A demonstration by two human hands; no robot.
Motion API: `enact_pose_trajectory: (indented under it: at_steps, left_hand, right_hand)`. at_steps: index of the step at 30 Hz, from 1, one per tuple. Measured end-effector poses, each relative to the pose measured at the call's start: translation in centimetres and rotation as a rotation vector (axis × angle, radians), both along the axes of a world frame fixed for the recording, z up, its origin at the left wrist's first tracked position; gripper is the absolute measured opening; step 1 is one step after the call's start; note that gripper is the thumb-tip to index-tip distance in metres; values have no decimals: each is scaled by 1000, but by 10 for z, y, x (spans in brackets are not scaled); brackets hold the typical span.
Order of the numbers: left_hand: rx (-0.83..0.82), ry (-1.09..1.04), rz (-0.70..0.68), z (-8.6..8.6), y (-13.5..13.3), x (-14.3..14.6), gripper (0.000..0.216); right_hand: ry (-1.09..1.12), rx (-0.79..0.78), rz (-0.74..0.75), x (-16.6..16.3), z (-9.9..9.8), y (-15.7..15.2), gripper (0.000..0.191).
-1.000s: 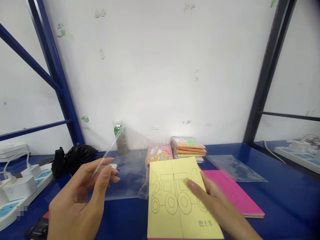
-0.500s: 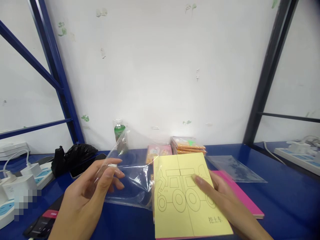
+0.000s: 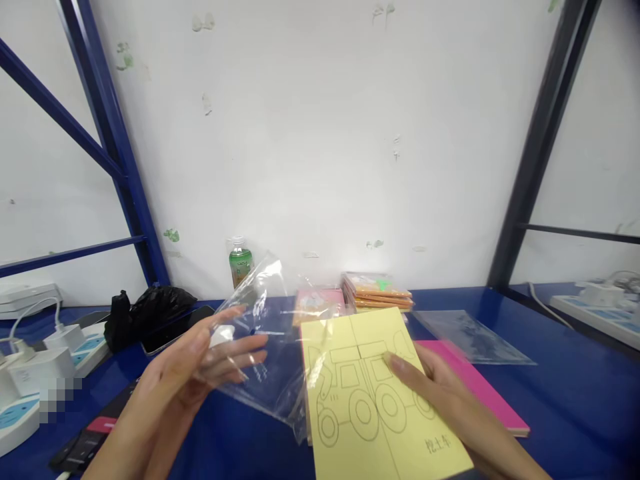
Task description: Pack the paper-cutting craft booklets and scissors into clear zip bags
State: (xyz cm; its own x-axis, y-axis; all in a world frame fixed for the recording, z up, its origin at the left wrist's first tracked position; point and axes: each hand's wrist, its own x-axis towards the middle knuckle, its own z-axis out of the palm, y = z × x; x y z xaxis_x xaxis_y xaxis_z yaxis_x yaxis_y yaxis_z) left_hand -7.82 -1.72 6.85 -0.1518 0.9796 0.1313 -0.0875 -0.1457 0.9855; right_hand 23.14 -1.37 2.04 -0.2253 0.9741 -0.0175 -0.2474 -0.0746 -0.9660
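My left hand holds a clear plastic bag by its left side. The thumb is drawn in against the fingers, which show through the film. The bag's right side meets the left edge of a yellow stack of paper printed with a line drawing of a wheeled vehicle, creased down the middle. Gripping that paper from the right is my right hand, with its thumb on top and its fingers hidden underneath. A pink pad lies on the table behind my right hand.
A flat clear sleeve lies at right. Wrapped packs and a pink pack sit near the wall, with a green bottle further left. A black bag, a phone and power strips occupy the left.
My left hand has turned, bringing its thumb up against the fingers. The plastic bag has shifted and creased; the yellow paper has tilted slightly and moved a little lower.
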Motion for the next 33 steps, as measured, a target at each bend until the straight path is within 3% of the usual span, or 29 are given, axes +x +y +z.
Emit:
enact_pose_trajectory:
  at_steps: [2, 5, 9, 12, 20, 26, 33]
  left_hand:
    - [25, -90, -65, -5, 4, -1, 79]
    - [98, -61, -178, -10, 2, 12, 101]
    - [4, 85, -332, -14, -6, 36, 94]
    - [-57, 63, -378, -16, -6, 45, 93]
    - [-73, 69, -366, -7, -11, 60, 94]
    - [-29, 139, -379, -11, -12, 61, 88]
    - [-23, 210, -331, -13, -13, 60, 83]
  right_hand:
    - [27, -41, -94, -4, 1, -2, 56]
    - [66, -83, -165, -12, 2, -4, 64]
    - [98, -65, -165, -19, 2, -6, 71]
    - [98, -63, -165, -20, 1, -6, 71]
    - [41, 2, -266, -19, 3, -3, 73]
    - [42, 64, -413, -16, 5, -3, 73]
    - [-53, 130, -427, -14, 2, -3, 73]
